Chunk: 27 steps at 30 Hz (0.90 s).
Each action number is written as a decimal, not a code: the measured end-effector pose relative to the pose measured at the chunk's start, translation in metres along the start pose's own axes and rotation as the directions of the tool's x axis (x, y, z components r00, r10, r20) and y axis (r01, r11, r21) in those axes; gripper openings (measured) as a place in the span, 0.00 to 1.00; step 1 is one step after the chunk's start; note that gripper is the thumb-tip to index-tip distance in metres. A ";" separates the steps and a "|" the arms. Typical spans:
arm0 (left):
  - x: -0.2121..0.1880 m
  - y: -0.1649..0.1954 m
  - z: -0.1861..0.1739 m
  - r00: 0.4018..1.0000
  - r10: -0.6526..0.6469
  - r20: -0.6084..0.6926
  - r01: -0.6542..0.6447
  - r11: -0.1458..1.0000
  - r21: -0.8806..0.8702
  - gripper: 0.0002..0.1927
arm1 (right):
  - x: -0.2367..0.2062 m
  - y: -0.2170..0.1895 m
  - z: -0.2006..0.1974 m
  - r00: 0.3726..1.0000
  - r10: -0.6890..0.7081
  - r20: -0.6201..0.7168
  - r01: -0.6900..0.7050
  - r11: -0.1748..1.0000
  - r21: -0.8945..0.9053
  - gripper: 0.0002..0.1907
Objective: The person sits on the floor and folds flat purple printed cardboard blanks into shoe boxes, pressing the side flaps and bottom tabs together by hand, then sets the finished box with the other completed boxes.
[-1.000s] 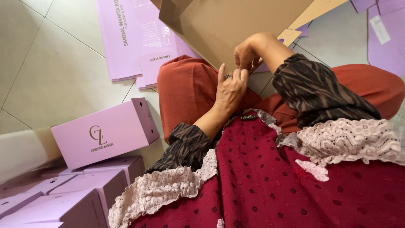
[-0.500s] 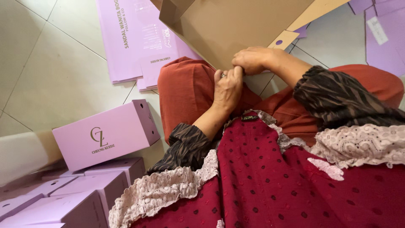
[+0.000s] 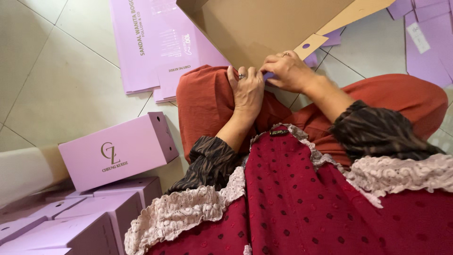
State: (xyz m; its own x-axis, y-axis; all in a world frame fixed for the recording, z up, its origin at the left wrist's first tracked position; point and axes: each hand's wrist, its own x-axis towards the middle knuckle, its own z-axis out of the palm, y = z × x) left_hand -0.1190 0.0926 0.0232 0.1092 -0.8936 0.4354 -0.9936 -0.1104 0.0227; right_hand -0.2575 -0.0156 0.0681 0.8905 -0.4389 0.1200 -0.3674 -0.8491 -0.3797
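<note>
I sit on the floor with a flat cardboard box blank point(image 3: 264, 28) resting over my knees, brown inside, lilac outside. My left hand point(image 3: 246, 89), a ring on one finger, presses fingertips against the blank's near edge above my orange-trousered knee. My right hand point(image 3: 289, 71), also ringed, pinches the same near edge beside a small brown flap point(image 3: 309, 46) with a round hole. Both hands touch each other at the fold.
Flat lilac box blanks point(image 3: 155, 42) lie on the tiled floor at upper left, more point(image 3: 427, 38) at upper right. A finished lilac box point(image 3: 118, 151) stands at left; several more point(image 3: 71, 222) are stacked at lower left.
My right hand has dropped from a raised position down to the cardboard's near edge and met my left hand there. The view now sits closer over the hands.
</note>
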 end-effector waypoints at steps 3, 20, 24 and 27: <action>-0.002 0.000 0.002 0.998 -0.002 0.057 -0.001 0.998 0.059 0.07 | -0.004 0.000 0.021 0.995 -0.031 -0.091 0.021 0.993 -0.114 0.11; 0.004 -0.011 0.002 0.990 -0.044 0.132 0.084 0.945 -0.316 0.07 | 0.001 0.002 0.025 0.975 -0.046 -0.216 0.013 0.989 -0.150 0.17; 0.010 -0.012 -0.001 0.989 -0.115 0.090 0.140 0.921 -0.363 0.03 | -0.006 0.002 0.010 0.891 0.183 -0.415 -0.211 0.977 -0.022 0.22; 0.014 -0.011 -0.005 0.981 -0.190 0.032 0.185 0.886 -0.425 0.02 | -0.014 0.002 0.007 0.678 0.563 -0.473 -0.449 0.827 0.339 0.22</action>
State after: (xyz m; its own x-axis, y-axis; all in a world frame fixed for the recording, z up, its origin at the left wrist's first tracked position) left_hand -0.1066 0.0831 0.0335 0.2967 -0.8700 0.3938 -0.8717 -0.0783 0.4837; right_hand -0.2688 -0.0087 0.0593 0.2701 -0.9144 0.3016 -0.6128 -0.4049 -0.6787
